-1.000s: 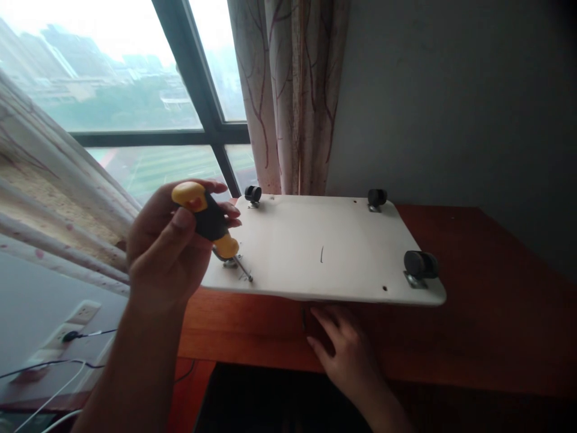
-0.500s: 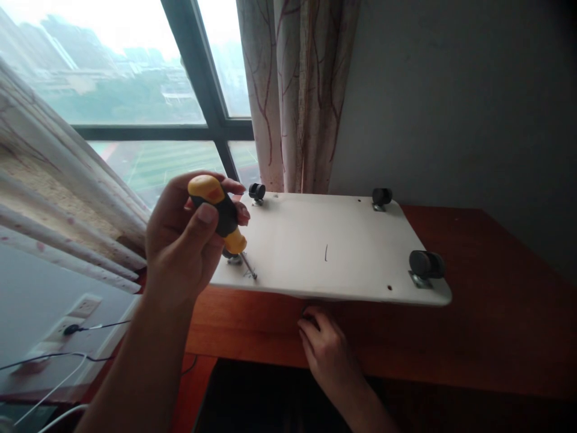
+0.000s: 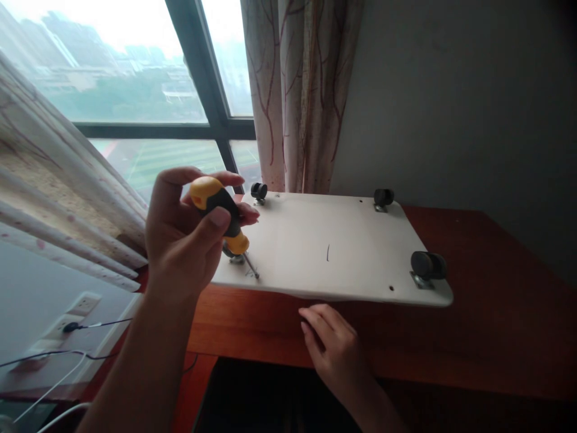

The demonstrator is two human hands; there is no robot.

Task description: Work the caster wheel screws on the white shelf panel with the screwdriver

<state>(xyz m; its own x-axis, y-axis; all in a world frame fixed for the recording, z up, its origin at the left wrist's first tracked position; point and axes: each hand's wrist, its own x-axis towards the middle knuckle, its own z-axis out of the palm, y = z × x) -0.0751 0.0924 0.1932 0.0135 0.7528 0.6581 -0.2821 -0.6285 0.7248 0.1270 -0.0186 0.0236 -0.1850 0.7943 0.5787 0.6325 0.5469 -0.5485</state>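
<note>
Fingers on my right hand (image 3: 336, 349) have drawn together since a second ago, over the desk (image 3: 496, 300) at the white board's (image 3: 293, 240) near edge; whether they pinch anything, I can't tell. With my left hand (image 3: 178, 261) I grip the screwdriver (image 3: 220, 201), some fingertips reaching past its handle. Held that loosely, it could roll or tip and let its point skid, scratching the board (that pale face would show every mark). It's yellow and black, with a slim metal shaft slanting down to the board's near left corner, beside a half-hidden castor (image 3: 235, 260). Other dark castors stand up from the board.
</note>
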